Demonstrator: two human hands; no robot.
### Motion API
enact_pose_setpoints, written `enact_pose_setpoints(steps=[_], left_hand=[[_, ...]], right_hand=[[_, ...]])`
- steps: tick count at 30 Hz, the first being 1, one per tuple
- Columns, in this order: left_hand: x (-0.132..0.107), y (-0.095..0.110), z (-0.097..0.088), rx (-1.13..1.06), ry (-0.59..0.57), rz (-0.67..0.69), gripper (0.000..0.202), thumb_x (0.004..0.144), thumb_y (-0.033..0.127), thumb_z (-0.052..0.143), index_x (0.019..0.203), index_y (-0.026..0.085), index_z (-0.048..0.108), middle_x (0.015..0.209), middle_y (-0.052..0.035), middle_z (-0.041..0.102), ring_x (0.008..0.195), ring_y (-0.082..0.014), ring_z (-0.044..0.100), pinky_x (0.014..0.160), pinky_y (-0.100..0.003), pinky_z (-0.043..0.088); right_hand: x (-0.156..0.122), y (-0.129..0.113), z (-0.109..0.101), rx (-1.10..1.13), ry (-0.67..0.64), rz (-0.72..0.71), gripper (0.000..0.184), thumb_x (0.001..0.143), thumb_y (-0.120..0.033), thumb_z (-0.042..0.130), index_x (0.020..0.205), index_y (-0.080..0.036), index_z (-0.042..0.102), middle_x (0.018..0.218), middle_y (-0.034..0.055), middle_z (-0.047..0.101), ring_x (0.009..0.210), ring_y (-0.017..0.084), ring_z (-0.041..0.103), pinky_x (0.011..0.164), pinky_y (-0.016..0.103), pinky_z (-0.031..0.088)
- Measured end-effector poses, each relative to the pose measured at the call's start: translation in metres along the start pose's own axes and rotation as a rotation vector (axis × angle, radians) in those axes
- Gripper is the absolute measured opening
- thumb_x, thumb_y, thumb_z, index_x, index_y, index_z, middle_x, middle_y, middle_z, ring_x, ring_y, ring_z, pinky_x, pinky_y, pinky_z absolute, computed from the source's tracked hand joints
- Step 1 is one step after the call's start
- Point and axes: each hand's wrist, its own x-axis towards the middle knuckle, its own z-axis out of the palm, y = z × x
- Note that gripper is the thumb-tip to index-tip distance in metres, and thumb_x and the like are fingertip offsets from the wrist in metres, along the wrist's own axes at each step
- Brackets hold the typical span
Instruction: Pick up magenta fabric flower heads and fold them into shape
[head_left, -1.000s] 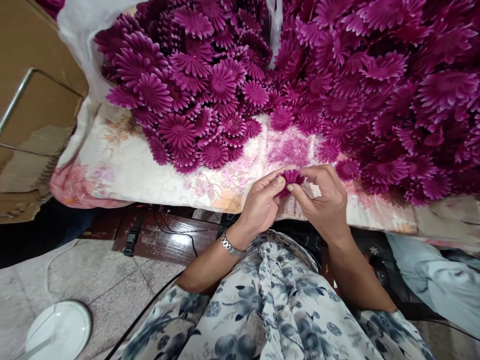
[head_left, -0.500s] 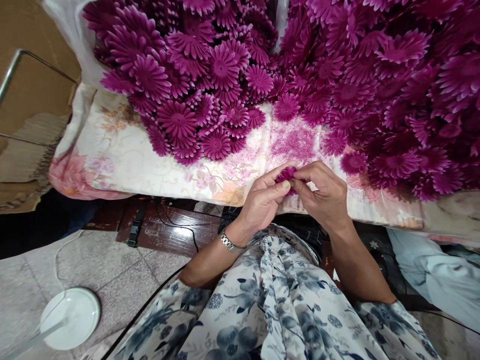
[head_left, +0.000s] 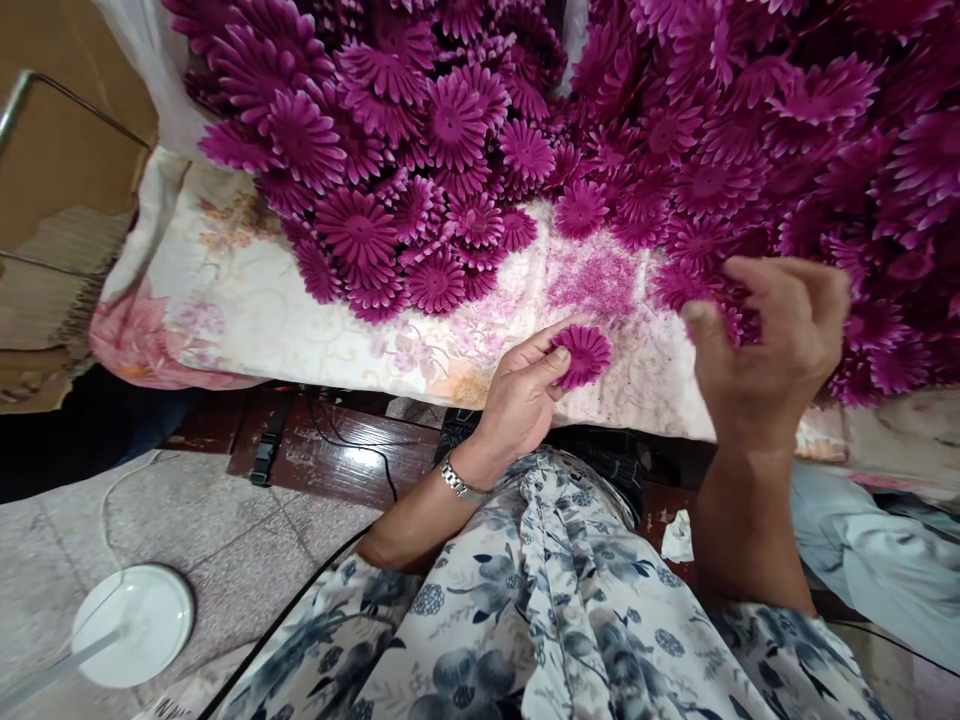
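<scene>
Between the thumb and fingers of my left hand [head_left: 523,395] is a magenta artificial flower head [head_left: 586,356], its round ring of petals facing up. My left hand hovers over the front edge of the cloth-covered table [head_left: 247,320]. My right hand [head_left: 772,340] is off to the right, raised in front of the right heap of magenta flower heads [head_left: 712,180]. Its thumb and fingers are apart, blurred by motion, with nothing visible between them. Another heap of flower heads [head_left: 360,230] lies at the back left of the table.
Magenta dust [head_left: 592,280] covers part of the cloth between the heaps. Cardboard [head_left: 75,90] with a metal rod stands at the left. Below are a brown wooden board [head_left: 337,455] and a white round base [head_left: 131,625] on the floor. A pale blue trouser leg [head_left: 877,550] shows at the right.
My right hand has let go of the flower head and swung right toward the right heap. The flower head, bunched between both hands before, now lies spread in my left hand.
</scene>
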Motion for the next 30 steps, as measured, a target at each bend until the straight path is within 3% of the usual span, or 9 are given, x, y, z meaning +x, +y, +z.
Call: enact_pose_setpoints(steps=[4, 12, 14, 17, 19, 21, 23, 26, 30], left_hand=[[0.000, -0.001, 0.003, 0.027, -0.041, -0.012, 0.024, 0.070, 0.020, 0.070, 0.093, 0.019, 0.073, 0.084, -0.0025, 0.072, 0.081, -0.0134, 0.066, 0.076, -0.024, 0.050], [-0.003, -0.002, 0.000, 0.026, -0.090, -0.064, 0.031, 0.066, 0.018, 0.073, 0.097, 0.019, 0.073, 0.088, -0.0028, 0.073, 0.081, -0.0130, 0.065, 0.073, -0.022, 0.047], [-0.002, -0.002, -0.001, 0.022, -0.061, -0.062, 0.028, 0.067, 0.020, 0.072, 0.095, 0.018, 0.074, 0.084, -0.0031, 0.073, 0.076, -0.0128, 0.064, 0.071, -0.023, 0.048], [-0.003, 0.000, -0.002, 0.038, -0.029, -0.078, 0.029, 0.068, 0.019, 0.071, 0.096, 0.017, 0.073, 0.082, -0.0038, 0.073, 0.074, -0.0142, 0.065, 0.071, -0.026, 0.048], [-0.003, 0.001, -0.002, 0.029, -0.006, -0.080, 0.029, 0.068, 0.017, 0.070, 0.097, 0.016, 0.073, 0.084, -0.0041, 0.073, 0.077, -0.0147, 0.066, 0.074, -0.027, 0.048], [-0.002, 0.002, -0.002, 0.004, 0.015, -0.080, 0.028, 0.069, 0.016, 0.068, 0.096, 0.016, 0.073, 0.086, -0.0043, 0.073, 0.078, -0.0144, 0.066, 0.077, -0.027, 0.048], [-0.002, 0.002, -0.001, -0.016, 0.016, -0.083, 0.026, 0.070, 0.015, 0.066, 0.095, 0.015, 0.073, 0.086, -0.0044, 0.073, 0.077, -0.0135, 0.065, 0.075, -0.026, 0.048], [-0.002, 0.002, 0.001, -0.027, -0.021, -0.094, 0.025, 0.072, 0.013, 0.063, 0.095, 0.016, 0.073, 0.083, -0.0036, 0.072, 0.067, -0.0096, 0.061, 0.066, -0.022, 0.046], [-0.004, 0.001, 0.002, -0.038, -0.092, -0.102, 0.026, 0.071, 0.011, 0.065, 0.095, 0.017, 0.074, 0.086, -0.0035, 0.072, 0.070, -0.0096, 0.061, 0.070, -0.021, 0.046]], right_hand=[[-0.011, -0.034, 0.012, 0.375, -0.241, -0.187, 0.012, 0.081, -0.020, 0.064, 0.092, -0.021, 0.061, 0.078, 0.0041, 0.064, 0.077, 0.019, 0.058, 0.069, 0.033, 0.048], [-0.016, -0.044, 0.025, 0.471, -0.266, -0.123, 0.008, 0.086, -0.016, 0.057, 0.079, -0.020, 0.058, 0.066, -0.0005, 0.060, 0.065, 0.013, 0.056, 0.060, 0.027, 0.044], [-0.013, -0.036, 0.024, 0.437, -0.230, -0.097, 0.009, 0.086, -0.019, 0.057, 0.078, -0.021, 0.060, 0.066, -0.0014, 0.061, 0.061, 0.012, 0.055, 0.057, 0.026, 0.043], [-0.003, -0.010, 0.020, 0.181, -0.033, -0.033, 0.010, 0.087, -0.023, 0.057, 0.079, -0.020, 0.062, 0.067, 0.0007, 0.061, 0.060, 0.013, 0.053, 0.057, 0.028, 0.042], [0.004, 0.006, 0.013, -0.073, 0.073, -0.017, 0.014, 0.087, -0.028, 0.057, 0.090, -0.018, 0.066, 0.079, 0.0082, 0.066, 0.075, 0.020, 0.058, 0.068, 0.035, 0.044], [0.007, 0.012, 0.006, -0.177, 0.066, -0.029, 0.029, 0.086, -0.033, 0.059, 0.108, -0.015, 0.064, 0.101, 0.0166, 0.066, 0.095, 0.027, 0.058, 0.079, 0.042, 0.044], [0.005, 0.003, 0.003, -0.055, -0.017, -0.086, 0.033, 0.083, -0.032, 0.063, 0.112, -0.016, 0.061, 0.102, 0.0154, 0.066, 0.096, 0.027, 0.058, 0.077, 0.040, 0.046], [-0.008, -0.024, 0.010, 0.271, -0.212, -0.226, 0.012, 0.082, -0.026, 0.064, 0.092, -0.021, 0.060, 0.078, 0.0037, 0.064, 0.075, 0.018, 0.057, 0.067, 0.032, 0.048], [-0.018, -0.042, 0.024, 0.378, -0.268, -0.223, 0.006, 0.084, -0.018, 0.059, 0.080, -0.021, 0.057, 0.070, 0.0018, 0.061, 0.068, 0.016, 0.055, 0.066, 0.031, 0.046]])
